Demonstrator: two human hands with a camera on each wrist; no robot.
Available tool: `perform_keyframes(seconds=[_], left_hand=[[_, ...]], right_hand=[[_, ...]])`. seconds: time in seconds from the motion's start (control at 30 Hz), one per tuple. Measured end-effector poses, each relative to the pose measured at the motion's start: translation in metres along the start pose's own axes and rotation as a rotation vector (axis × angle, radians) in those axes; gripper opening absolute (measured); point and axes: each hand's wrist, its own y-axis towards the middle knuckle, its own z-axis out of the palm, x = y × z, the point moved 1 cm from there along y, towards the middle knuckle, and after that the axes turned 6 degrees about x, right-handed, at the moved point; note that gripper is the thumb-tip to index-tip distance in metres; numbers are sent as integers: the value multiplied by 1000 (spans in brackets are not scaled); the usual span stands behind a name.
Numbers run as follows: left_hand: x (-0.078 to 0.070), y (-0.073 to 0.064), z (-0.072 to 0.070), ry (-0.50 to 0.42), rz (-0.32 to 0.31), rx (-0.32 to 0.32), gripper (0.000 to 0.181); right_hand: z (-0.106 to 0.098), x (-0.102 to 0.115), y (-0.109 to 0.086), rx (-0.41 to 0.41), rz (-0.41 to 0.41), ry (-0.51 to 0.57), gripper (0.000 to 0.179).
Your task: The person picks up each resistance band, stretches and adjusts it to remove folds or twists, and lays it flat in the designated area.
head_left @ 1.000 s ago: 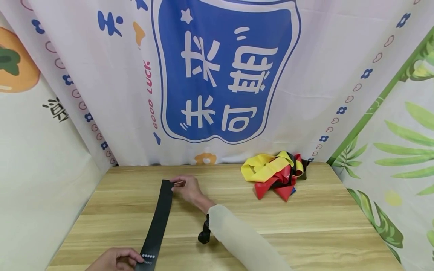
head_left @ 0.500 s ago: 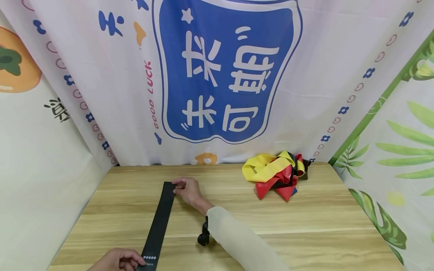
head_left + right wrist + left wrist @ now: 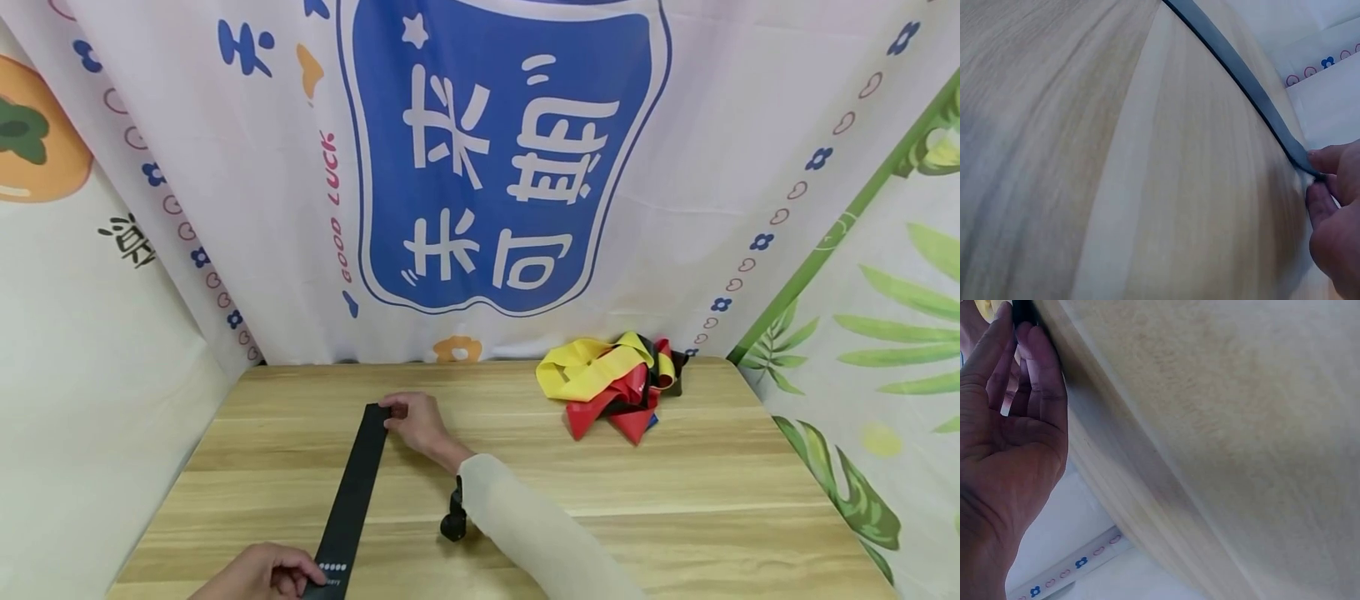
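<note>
A flat black resistance band (image 3: 351,500), printed with white dots and small lettering at its near end, runs lengthwise along the left half of the table. At its far end my right hand (image 3: 416,423) pinches the edge between thumb and fingers. My left hand (image 3: 262,571) holds the near end by the printing, its fingers curled. Seen from the right wrist, the band (image 3: 1241,72) stretches away from the fingertips of the right hand (image 3: 1341,212), close over the wood. In the left wrist view only a dark bit of band shows at the fingertips of the left hand (image 3: 1016,437).
A heap of yellow, red, black and blue bands (image 3: 615,383) lies at the back right of the wooden table (image 3: 600,500). Behind the table hangs a printed curtain (image 3: 480,167). A black wrist camera (image 3: 453,525) juts from the right wrist.
The band's far end and my right hand have shifted very slightly right and nearer. The band looks straighter and narrower than a second ago. Both hands keep their hold.
</note>
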Motion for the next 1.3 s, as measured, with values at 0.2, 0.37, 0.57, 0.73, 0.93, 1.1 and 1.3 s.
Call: perform_keyframes(seconds=[0.2,0.37,0.57,0.73,0.93,1.1,1.3], left_hand=[[-5,3,-2,121,58,-19,19],[-12,5,-3,220,69,-68,21],[-27,16,-5,320,116,-127,26],[-39,26,-4,256,40,-156,32],[-49,40,-3,343,62,-207,34],[-58,51,-3,318,17,-222,37],[-68,68,-2,297,30,-232,38]], right_hand=[[-8,-1,-3,12,-21,-57,28],[-17,2,-8,19,-35,0,26],[-31,8,-13,45,-54,44,27],[-45,12,-17,55,-45,70,29],[-67,19,-25,58,-41,90,26],[-89,22,-32,58,-40,89,25],[-115,22,-42,63,-36,101,22]])
